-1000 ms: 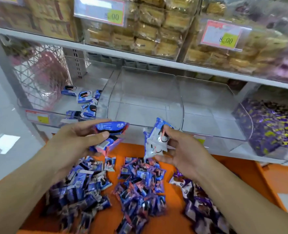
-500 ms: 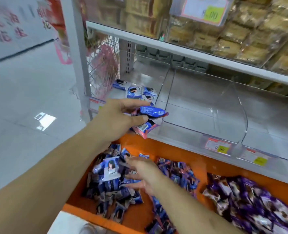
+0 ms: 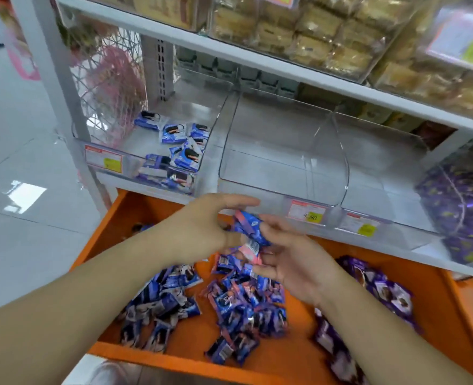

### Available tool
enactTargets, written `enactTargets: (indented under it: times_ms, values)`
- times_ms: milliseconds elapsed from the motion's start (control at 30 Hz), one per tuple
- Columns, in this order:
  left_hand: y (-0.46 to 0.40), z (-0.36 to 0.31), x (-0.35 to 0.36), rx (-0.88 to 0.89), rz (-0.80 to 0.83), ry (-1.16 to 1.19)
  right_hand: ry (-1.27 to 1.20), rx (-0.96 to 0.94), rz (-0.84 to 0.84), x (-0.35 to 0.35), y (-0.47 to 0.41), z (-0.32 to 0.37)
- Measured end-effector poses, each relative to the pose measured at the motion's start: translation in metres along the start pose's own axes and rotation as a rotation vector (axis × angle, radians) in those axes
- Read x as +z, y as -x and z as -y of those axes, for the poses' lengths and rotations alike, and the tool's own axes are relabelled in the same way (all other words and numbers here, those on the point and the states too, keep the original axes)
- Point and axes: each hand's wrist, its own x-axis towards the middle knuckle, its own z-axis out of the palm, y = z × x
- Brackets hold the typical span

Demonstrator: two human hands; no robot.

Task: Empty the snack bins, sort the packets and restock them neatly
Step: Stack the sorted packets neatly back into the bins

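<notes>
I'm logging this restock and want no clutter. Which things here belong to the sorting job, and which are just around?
Job:
blue-pink packets held in both hands
left hand
right hand
sorted piles on the orange shelf
empty clear bin

Just around:
biscuit packs above
pink mesh

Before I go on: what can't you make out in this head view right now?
- Print on the blue-and-pink packets: blurred, partly covered by the left hand and right hand.
- How many packets are held: fingers hide them.
- Left price tag: too small to read.
- Purple packets: pile cut off by the bottom edge.
</notes>
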Motion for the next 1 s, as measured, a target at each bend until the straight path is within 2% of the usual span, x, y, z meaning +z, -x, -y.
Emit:
enactTargets:
  times_ms: [133,267,500,700,867,1000]
  values:
    - [-0.005,0.002,0.009,-0.041,-0.005,-0.26,0.113,0.048,-0.132,-0.045,-0.002,-0.035]
    - [-0.01,0.006,0.009,-0.076,-0.028,-0.295,0.394,0.183,-0.246,-0.084,-0.016,-0.091]
    - [-0.019,0.011,0.012,-0.102,0.03,-0.353,0.717,0.347,-0.096,-0.122,-0.039,-0.133]
    - [-0.022,0.005,-0.003,-0.062,-0.016,-0.367,0.856,0.269,-0.172,-0.118,-0.04,-0.102]
    - [-0.017,-0.001,-0.04,0.007,-0.102,-0.411,0.849,0.009,-0.121,-0.06,-0.019,-0.045]
    - [-0.008,0.003,-0.098,0.037,-0.321,-0.48,0.923,-0.251,-0.007,0.016,0.003,0.024]
